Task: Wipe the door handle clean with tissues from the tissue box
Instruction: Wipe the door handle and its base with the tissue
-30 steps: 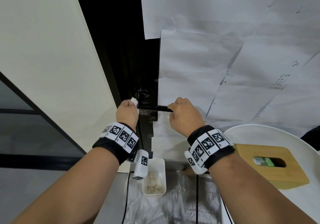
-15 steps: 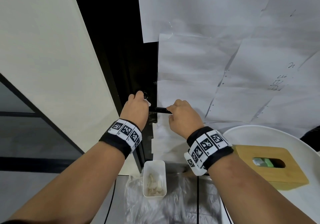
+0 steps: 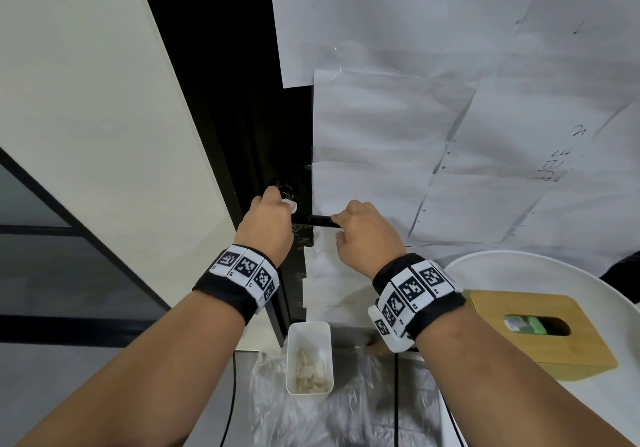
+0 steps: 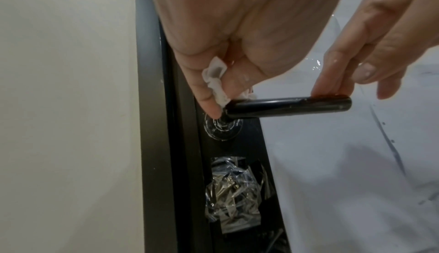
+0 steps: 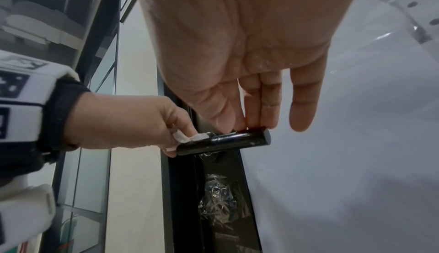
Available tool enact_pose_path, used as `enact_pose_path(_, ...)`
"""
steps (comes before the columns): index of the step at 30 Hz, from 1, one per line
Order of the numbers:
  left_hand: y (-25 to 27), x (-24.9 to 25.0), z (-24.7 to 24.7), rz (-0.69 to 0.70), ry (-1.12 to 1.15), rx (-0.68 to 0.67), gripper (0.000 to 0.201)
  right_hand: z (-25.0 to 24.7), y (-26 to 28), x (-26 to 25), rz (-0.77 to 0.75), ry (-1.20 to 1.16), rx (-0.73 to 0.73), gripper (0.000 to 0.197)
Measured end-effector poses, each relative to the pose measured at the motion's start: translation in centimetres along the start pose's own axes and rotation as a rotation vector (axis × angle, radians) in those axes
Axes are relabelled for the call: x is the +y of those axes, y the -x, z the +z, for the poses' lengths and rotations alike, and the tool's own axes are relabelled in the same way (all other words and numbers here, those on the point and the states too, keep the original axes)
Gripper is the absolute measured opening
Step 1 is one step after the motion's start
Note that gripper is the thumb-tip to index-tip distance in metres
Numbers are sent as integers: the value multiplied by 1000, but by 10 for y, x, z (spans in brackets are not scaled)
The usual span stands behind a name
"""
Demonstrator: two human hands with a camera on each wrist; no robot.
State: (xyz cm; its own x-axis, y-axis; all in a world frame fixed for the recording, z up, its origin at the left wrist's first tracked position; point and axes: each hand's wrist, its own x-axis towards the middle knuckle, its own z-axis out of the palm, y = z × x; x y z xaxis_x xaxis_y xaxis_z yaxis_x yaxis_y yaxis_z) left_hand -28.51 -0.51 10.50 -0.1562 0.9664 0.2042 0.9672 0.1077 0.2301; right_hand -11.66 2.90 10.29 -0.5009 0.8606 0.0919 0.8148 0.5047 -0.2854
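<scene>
My left hand point(image 3: 268, 225) pinches a crumpled tissue point(image 4: 217, 83) between thumb and fingers and presses it against the pivot end of the black handle point(image 4: 288, 106), right by the round base plate point(image 4: 222, 127) on the dark door edge. My right hand point(image 3: 367, 235) steadies the handle's free end, thumb and straight fingertips point(image 5: 268, 114) on top of the bar, little finger held clear. The handle sits level. Taped paper sheets point(image 3: 450, 135) cover the door. Crinkled clear plastic point(image 4: 231, 195) is stuck below the handle. The wooden tissue box point(image 3: 540, 329) sits on the white tabletop point(image 3: 519, 270) to my right, well apart from the handle. A small white bin point(image 3: 309, 358) of scraps stands below.
</scene>
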Motion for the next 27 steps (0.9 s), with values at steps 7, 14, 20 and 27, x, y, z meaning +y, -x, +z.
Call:
enact_pose_path(7, 0, -1, -9, -80, 63, 33, 32, 2, 1, 1, -7, 2, 16, 32)
enact_pose_path(14, 10, -1, 4, -31, 28, 26, 51, 3, -1, -2, 4, 14, 33, 28)
enact_pose_path(20, 0, -9, -8, -153, 88, 66, 23, 1, 0, -3, 1, 10, 28, 29)
enact_pose_path(27, -5, -6, 3, 38, 69, 74, 44, 2, 1, -6, 16, 32, 29, 28)
